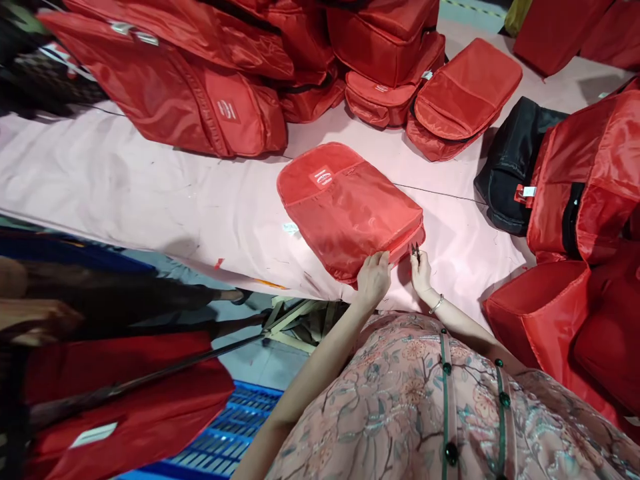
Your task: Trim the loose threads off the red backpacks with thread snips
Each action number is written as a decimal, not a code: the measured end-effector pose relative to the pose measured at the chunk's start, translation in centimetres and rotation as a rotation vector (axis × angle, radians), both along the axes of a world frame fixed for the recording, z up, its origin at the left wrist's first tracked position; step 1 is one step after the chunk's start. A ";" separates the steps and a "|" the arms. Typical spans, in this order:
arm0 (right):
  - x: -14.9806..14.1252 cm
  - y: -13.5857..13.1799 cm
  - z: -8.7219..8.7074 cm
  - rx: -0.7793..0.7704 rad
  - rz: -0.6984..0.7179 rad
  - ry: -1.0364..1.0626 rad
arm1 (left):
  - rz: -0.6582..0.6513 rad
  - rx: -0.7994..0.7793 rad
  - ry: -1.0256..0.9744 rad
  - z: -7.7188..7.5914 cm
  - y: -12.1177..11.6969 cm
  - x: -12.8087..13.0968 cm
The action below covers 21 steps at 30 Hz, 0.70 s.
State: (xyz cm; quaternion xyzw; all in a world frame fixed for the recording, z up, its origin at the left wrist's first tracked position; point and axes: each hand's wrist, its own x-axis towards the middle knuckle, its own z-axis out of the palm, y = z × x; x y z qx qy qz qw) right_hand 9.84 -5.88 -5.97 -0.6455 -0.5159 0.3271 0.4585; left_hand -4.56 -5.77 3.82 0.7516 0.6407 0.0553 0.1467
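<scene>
On pink cloth [145, 180], red bag [357, 213], floor [250, 365] below

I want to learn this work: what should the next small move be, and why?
Perhaps bring the dark tool to the near edge of the red bag: the left hand holds this edge, the right hand holds the tool beside it.

A bag [355, 213] lies mid-frame on the table [150, 180], piled bags [380, 43] behind it at upper centre, a crate [245, 417] lower left.
</scene>
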 end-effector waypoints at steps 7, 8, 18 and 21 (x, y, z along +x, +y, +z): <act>1.1 0.4 -0.4 0.009 0.085 -0.083 | 0.117 -0.118 0.105 0.0 3.1 1.4; 1.0 0.4 -0.5 0.012 0.097 -0.086 | 0.122 -0.136 0.109 0.2 3.5 1.3; -0.1 0.6 -1.1 0.041 0.196 -0.118 | 0.119 -0.242 0.091 0.7 5.5 0.8; 0.0 0.4 -1.2 0.037 0.193 -0.130 | 0.114 -0.243 0.101 0.5 5.5 0.7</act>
